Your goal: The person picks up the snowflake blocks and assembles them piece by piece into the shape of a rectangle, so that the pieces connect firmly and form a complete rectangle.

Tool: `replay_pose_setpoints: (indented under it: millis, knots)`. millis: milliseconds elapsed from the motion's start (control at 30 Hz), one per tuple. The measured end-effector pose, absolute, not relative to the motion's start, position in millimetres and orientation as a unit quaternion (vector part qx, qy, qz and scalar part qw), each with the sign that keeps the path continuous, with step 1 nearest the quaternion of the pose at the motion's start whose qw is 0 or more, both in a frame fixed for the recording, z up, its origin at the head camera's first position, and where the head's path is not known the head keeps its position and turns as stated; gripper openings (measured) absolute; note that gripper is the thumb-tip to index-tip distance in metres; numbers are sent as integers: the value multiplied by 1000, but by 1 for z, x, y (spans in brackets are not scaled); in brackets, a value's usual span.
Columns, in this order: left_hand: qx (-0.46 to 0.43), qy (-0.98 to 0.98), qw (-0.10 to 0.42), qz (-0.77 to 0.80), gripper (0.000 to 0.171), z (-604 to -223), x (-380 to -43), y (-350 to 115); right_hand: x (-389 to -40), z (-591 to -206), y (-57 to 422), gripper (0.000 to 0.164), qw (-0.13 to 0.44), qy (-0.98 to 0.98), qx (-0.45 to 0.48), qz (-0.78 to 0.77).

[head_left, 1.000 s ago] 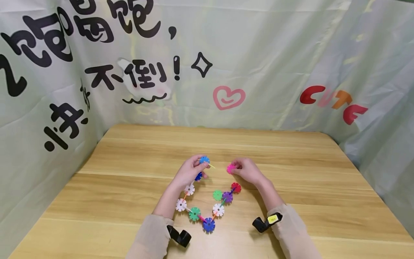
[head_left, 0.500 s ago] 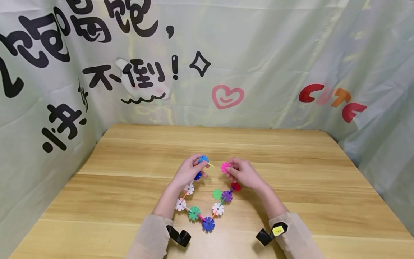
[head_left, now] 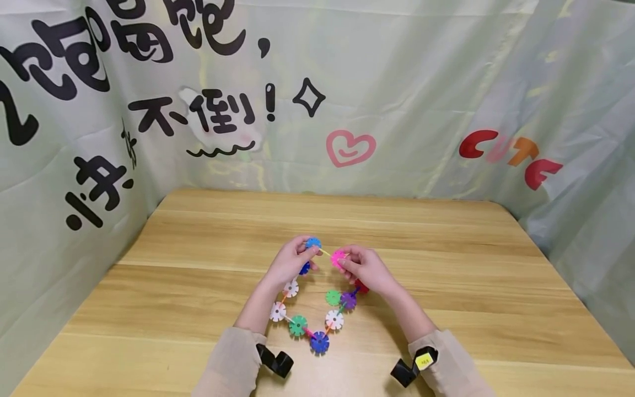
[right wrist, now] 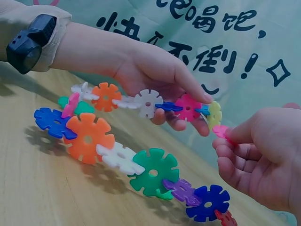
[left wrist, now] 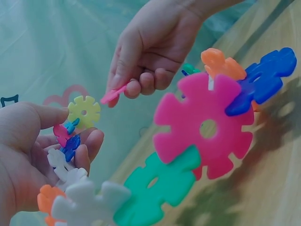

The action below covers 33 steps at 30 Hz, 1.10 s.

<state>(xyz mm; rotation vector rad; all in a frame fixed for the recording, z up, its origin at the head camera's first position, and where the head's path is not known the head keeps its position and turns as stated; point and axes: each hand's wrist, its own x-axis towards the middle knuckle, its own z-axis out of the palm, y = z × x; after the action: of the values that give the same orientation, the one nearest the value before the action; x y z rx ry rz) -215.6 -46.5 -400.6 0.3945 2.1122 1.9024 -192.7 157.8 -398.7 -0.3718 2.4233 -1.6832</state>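
A chain of notched plastic snowflake discs [head_left: 319, 343] in several colours curves in a U on the table. My left hand [head_left: 286, 266] holds one end up, its thumb and fingers around the light blue disc [head_left: 313, 243] and the pieces beside it. A yellow disc [left wrist: 76, 118] sticks out at that end. My right hand [head_left: 368, 269] pinches a loose pink disc [head_left: 337, 259] at the yellow disc's edge; whether their notches interlock I cannot tell. The chain's other end, a red disc [right wrist: 227, 218], lies below my right hand, partly hidden in the head view.
The wooden table [head_left: 149, 309] carries the chain, with a light green disc [head_left: 333, 298] attached beside the purple one. A printed cloth [head_left: 397, 99] hangs behind and at both sides. Black wrist cameras [head_left: 405, 373] sit on both sleeves.
My right hand has moved left with the pink disc, from apart to right at the yellow disc. My left hand and the chain have stayed nearly still.
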Motion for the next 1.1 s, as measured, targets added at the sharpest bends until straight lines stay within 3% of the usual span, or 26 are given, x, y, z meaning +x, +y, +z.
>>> replay_pose_setpoints:
  millis: [933, 1100]
  knots:
    - [117, 709, 146, 680, 22, -401, -211, -40, -191, -403, 148, 18, 36, 810, -99, -577]
    - [126, 712, 153, 673, 27, -400, -213, -40, -191, -403, 148, 15, 19, 812, -97, -576]
